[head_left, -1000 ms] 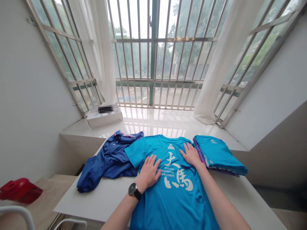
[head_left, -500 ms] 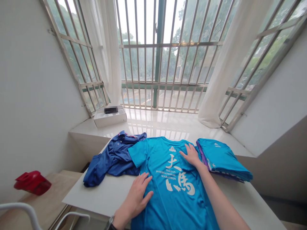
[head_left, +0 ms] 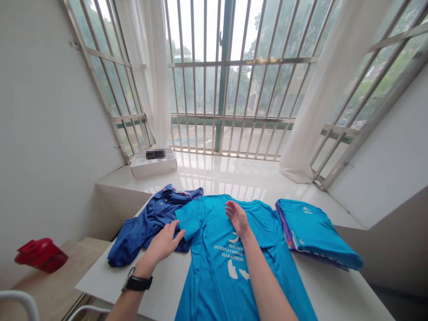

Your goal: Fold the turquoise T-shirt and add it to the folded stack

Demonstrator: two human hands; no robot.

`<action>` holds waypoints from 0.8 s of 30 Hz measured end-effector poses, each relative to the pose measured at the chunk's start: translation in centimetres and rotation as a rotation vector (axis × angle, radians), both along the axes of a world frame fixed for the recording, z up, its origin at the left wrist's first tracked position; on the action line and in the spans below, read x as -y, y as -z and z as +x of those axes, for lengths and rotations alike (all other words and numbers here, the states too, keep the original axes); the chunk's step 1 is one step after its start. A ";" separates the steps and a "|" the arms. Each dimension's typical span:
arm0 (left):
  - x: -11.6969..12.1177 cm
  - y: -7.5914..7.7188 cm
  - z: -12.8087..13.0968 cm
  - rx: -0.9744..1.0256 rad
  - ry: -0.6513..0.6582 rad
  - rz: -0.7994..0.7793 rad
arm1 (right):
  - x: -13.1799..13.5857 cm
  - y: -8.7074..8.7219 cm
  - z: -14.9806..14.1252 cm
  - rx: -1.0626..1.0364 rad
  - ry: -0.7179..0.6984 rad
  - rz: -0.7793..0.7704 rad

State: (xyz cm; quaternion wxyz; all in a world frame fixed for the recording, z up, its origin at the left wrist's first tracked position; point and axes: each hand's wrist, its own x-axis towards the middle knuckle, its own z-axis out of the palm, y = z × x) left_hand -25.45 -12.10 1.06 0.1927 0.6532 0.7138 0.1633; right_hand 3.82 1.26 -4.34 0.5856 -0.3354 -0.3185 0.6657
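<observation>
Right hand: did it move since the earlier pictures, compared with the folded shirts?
Yes, the right hand has moved left, away from the folded blue shirts.

A turquoise T-shirt [head_left: 203,285] lies flat — white print up — against a crumpled navy polo shirt [head_left: 142,232].

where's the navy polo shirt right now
In the head view, the crumpled navy polo shirt lies on the left side of the white table, just beneath the left hand, with the sleeve of the turquoise marathon T-shirt overlapping its right edge.

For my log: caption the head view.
Left hand by a blue polo shirt; right hand over a turquoise marathon T-shirt on a white table.
</observation>
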 end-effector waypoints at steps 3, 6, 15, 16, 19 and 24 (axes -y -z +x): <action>-0.6 1.4 -0.1 0.107 0.009 0.005 | 0.2 0.3 0.1 -0.041 -0.004 0.002; -1.4 1.9 0.4 0.270 0.043 0.064 | 0.2 0.1 0.1 -0.022 -0.057 -0.008; -3.0 2.4 1.7 0.857 -0.138 0.095 | -0.2 -0.2 1.0 -0.028 -0.085 -0.031; -3.1 2.3 2.0 0.933 -0.153 0.076 | -0.3 -0.2 1.0 -0.023 -0.087 -0.031; -3.3 2.2 3.3 1.084 -0.147 -0.023 | -0.3 -0.2 1.0 -0.026 -0.097 -0.037; -3.8 3.0 4.9 1.003 -0.239 -0.046 | -0.1 -0.5 1.0 -0.042 -0.111 -0.035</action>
